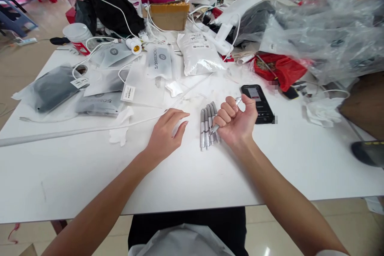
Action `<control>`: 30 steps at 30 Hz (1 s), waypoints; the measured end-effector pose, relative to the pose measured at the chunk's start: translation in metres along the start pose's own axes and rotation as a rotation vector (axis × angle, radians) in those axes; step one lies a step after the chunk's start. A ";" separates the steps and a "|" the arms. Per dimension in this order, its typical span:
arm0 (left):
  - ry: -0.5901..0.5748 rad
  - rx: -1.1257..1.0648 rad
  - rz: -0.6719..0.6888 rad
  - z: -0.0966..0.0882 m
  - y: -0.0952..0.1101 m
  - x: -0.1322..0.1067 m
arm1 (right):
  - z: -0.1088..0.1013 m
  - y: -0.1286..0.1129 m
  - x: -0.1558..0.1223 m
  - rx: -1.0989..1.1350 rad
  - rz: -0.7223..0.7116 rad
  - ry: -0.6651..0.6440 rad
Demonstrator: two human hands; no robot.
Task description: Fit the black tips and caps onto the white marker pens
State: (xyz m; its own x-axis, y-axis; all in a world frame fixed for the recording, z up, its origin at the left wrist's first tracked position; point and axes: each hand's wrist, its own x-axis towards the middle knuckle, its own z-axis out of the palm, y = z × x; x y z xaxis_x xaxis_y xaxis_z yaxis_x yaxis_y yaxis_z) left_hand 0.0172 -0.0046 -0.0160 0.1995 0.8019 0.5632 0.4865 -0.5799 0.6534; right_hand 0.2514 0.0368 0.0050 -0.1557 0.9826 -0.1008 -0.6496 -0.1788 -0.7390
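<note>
My right hand (238,122) is closed around a pen (215,129), its grey tip end poking out below the fingers and its other end showing by the raised thumb. Just left of that hand, several silver-and-grey pens (204,128) lie side by side on the white table (186,180); the hand partly covers them. My left hand (166,132) rests at the table with its fingers loosely bent and apart, holding nothing. It is left of the pen row and does not touch it. A black phone (260,104) lies beyond my right hand.
Frosted packages (99,102) and a white cable (90,131) lie on the left. At the back are a white parcel (201,54), a cardboard box (169,16) and a white glue gun (223,34). A red bag (288,70) and clear plastic (327,36) fill the right.
</note>
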 end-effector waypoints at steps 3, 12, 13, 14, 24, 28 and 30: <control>-0.002 -0.063 -0.013 -0.001 0.005 0.001 | 0.000 -0.001 0.002 -0.037 -0.020 -0.030; -0.164 -0.526 -0.449 -0.005 0.024 0.004 | 0.041 0.013 -0.015 -0.230 -0.177 -0.124; -0.141 -0.566 -0.491 -0.005 0.023 0.006 | 0.045 0.015 -0.016 -0.270 -0.186 -0.122; -0.113 -0.600 -0.527 -0.007 0.022 0.008 | 0.047 0.016 -0.017 -0.305 -0.194 -0.117; 0.135 -0.952 -0.785 -0.020 0.000 0.022 | 0.034 0.036 -0.022 -0.790 -0.523 -0.234; 0.159 -0.976 -0.810 -0.023 -0.004 0.024 | 0.029 0.041 -0.027 -1.119 -0.834 -0.592; 0.137 -0.982 -0.812 -0.024 -0.003 0.024 | 0.029 0.045 -0.028 -1.230 -0.932 -0.695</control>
State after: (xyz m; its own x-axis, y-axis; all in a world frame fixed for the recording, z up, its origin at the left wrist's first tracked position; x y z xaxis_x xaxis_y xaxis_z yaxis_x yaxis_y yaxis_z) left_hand 0.0001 0.0125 0.0076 0.0249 0.9864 -0.1623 -0.4139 0.1579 0.8965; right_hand 0.2052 0.0003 -0.0058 -0.5729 0.4581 0.6797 0.1669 0.8771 -0.4505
